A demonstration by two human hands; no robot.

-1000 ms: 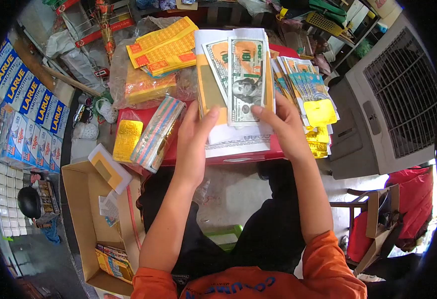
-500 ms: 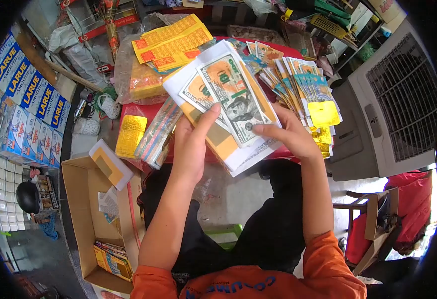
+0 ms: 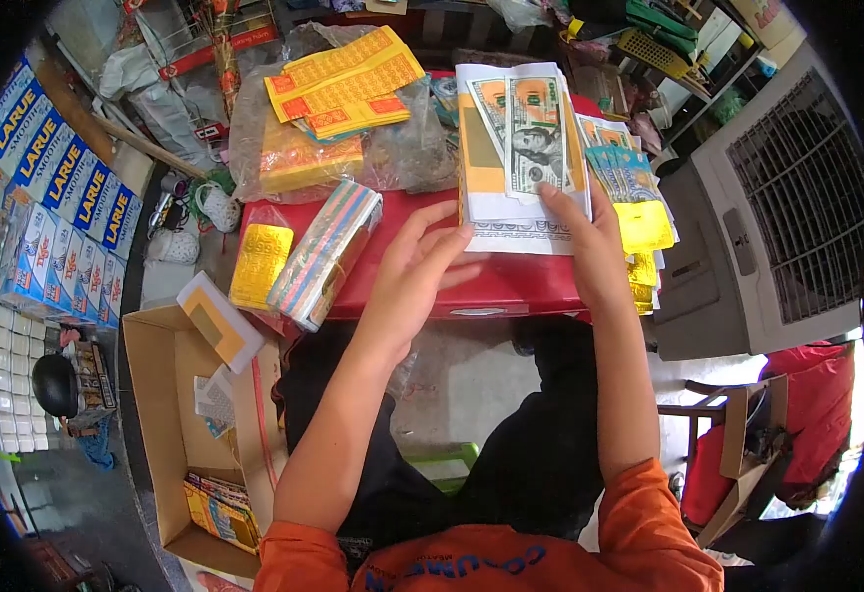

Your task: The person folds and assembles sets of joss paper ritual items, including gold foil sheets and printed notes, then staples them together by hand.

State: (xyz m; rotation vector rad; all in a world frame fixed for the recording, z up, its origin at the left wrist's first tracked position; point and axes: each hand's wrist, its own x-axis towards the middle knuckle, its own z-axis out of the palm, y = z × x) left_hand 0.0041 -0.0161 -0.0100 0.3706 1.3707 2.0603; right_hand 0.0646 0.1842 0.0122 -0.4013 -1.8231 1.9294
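My right hand grips a stack of printed paper sheets at its lower right corner, thumb on top. Two dollar-style paper notes lie fanned on the stack, under that thumb. My left hand has its fingers apart, with the fingertips right by the stack's lower left edge. Left of this hand, a plastic-wrapped bundle of striped paper rests on the red table, beside a gold-coloured packet. Behind my right hand are fanned bundles of notes with gold sheets on them.
Yellow printed paper strips lie over a clear plastic bag at the table's back. An open cardboard box stands at lower left, a white-and-orange paper on its edge. A grey air cooler stands at right.
The stack has moved right and away from me and turned more upright in view. My left hand has come off its left side, uncovering the striped bundle and the red table.
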